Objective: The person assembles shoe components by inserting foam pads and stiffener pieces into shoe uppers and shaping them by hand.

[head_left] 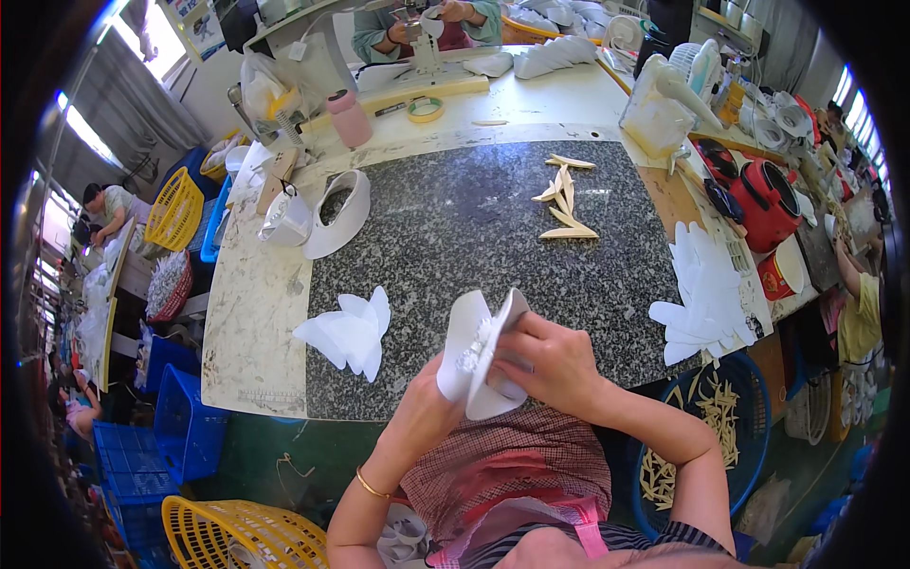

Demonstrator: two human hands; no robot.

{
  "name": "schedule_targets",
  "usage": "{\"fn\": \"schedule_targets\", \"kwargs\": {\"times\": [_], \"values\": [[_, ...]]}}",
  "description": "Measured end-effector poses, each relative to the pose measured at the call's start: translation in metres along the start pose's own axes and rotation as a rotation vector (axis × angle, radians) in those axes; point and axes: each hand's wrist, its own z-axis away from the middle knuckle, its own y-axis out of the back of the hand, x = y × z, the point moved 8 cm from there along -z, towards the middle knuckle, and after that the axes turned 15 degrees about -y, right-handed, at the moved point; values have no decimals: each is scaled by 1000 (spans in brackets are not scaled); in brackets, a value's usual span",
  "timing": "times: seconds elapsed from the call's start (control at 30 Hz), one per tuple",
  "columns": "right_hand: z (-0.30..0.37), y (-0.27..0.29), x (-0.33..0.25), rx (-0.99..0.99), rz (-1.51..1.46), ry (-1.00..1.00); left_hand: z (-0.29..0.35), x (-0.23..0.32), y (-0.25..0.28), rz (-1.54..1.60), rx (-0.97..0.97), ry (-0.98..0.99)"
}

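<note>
Both my hands hold a white piece that looks like a shoe upper (462, 370), lifted above the front edge of the dark speckled slab (455, 228). My left hand (424, 403) is closed on its lower left side, most of the fingers hidden behind it. My right hand (555, 365) grips the right flap, with fingers curled into the opening. Crumpled white material shows between the two walls. Left of it lies a fan of white cut pieces (349, 332). Further back rests another white curved upper (343, 216). Several cream pointed strips (566, 204) lie on the slab's far right.
More white pieces (701, 294) spread along the right edge. A pink bottle (349, 119) and tape roll (425, 110) stand at the back, where a co-worker's hands (445, 13) work at a machine. Below are a blue basket (645, 507) of cream strips and a yellow basket (242, 531).
</note>
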Motion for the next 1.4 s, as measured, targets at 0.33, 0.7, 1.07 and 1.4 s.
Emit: {"fn": "schedule_targets", "kwargs": {"times": [0.33,0.7,1.07,1.4], "values": [[-6,-7,18,56,13,-19,-18,-4,6,59,-41,54],[-16,-7,26,83,-29,-45,-22,-4,4,80,-94,-19],[32,-15,13,-350,177,331,12,7,-4,-92,-34,-130],[38,-12,8,-362,247,443,40,13,-14,-235,85,-207]]}}
